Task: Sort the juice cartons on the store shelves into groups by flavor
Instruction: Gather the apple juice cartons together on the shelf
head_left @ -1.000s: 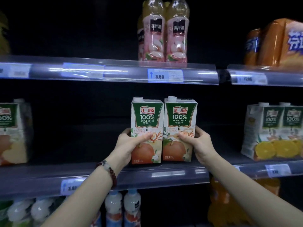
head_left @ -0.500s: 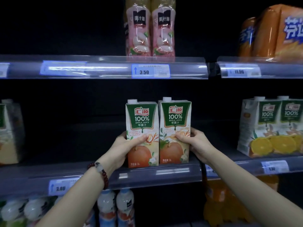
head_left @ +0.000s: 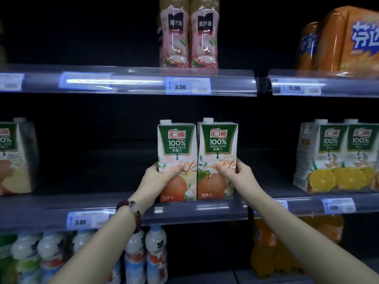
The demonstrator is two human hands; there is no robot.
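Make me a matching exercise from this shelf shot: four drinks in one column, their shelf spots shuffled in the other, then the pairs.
1. apple juice cartons
2. orange juice cartons
3. pink bottles
4. white-capped bottles

A. top shelf, above the 3.50 tag
B. bottom shelf, under the left wrist
C. middle shelf, centre, held by both hands
D. middle shelf, far right

Pairs: 1-C, 2-D, 3-A, 4-B

The green-and-white peach-print carton point(head_left: 14, 156) on the left got cut off by the frame edge; its flavor text was too blurry; the blue-bordered price tag point(head_left: 86, 80) was glared out.
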